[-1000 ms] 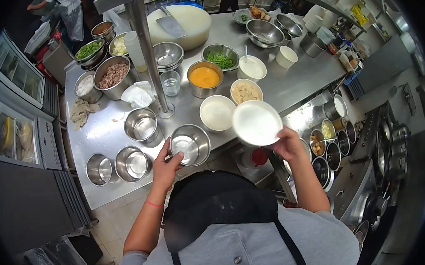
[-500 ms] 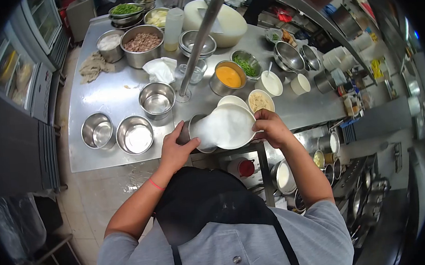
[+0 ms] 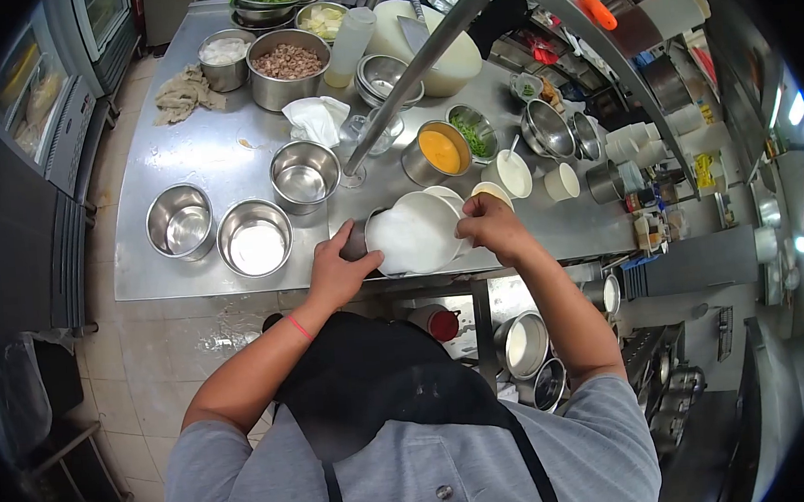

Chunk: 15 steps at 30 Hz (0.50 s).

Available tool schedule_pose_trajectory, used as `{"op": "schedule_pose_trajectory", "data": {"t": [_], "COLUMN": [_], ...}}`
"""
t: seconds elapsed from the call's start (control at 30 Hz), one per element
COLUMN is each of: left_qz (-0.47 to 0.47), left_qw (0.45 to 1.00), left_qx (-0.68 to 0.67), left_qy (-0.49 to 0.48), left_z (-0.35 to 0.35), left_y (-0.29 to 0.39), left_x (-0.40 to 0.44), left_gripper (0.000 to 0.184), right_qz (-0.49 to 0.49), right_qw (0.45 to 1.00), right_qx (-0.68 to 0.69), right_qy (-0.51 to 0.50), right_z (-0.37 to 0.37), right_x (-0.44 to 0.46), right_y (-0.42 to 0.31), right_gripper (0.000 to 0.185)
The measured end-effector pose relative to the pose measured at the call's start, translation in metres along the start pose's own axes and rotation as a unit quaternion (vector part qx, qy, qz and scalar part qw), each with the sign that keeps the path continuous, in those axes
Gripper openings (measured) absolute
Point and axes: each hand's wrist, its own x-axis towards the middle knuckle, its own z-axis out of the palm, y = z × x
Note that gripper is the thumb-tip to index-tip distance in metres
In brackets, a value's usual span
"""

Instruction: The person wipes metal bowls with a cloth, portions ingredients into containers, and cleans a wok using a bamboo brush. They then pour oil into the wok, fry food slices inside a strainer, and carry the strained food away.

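My left hand (image 3: 338,272) is wrapped around the side of a small steel pot (image 3: 355,241) at the table's front edge. With its fingers pinched on the rim, my right hand (image 3: 496,229) holds a white bowl (image 3: 447,265) tilted over that pot. White powder or grains (image 3: 410,235) fill the space between bowl and pot; the bowl hides most of the pot's mouth. Just behind stands another pale bowl (image 3: 445,193), partly covered. A pale tub (image 3: 491,190) sits beyond my right hand, mostly hidden by it.
Three steel pots (image 3: 255,238) stand to the left. Behind are a pot of orange liquid (image 3: 439,152), a bowl of chopped greens (image 3: 471,132) and a white bowl with a spoon (image 3: 512,174). A slanted metal post (image 3: 408,73) rises from the table (image 3: 181,154).
The bowl has tipped further and moved left over the steel pot, covering more of its mouth. My right hand has come left with it. The camera view has shifted.
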Motion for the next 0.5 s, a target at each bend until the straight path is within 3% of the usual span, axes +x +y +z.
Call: {"op": "schedule_pose_trajectory", "data": {"t": [0.1, 0.2, 0.5], "left_qz": [-0.035, -0.030, -0.007], "left_qw": [0.999, 0.998, 0.998], "left_qx": [-0.021, -0.054, -0.065], "left_qy": [-0.005, -0.010, -0.008], "left_z": [0.001, 0.003, -0.002], "left_y": [-0.003, -0.010, -0.009], "left_x": [0.004, 0.007, 0.016], "left_gripper": [0.082, 0.081, 0.070], "right_qz": [0.002, -0.037, -0.066], "right_qw": [1.000, 0.997, 0.977], "right_qx": [-0.020, -0.068, -0.197], "right_qy": [0.002, 0.020, 0.036], "right_z": [0.003, 0.007, 0.017], "right_x": [0.004, 0.007, -0.003], "right_y": [-0.006, -0.008, -0.041], "right_gripper": [0.050, 0.039, 0.050]}}
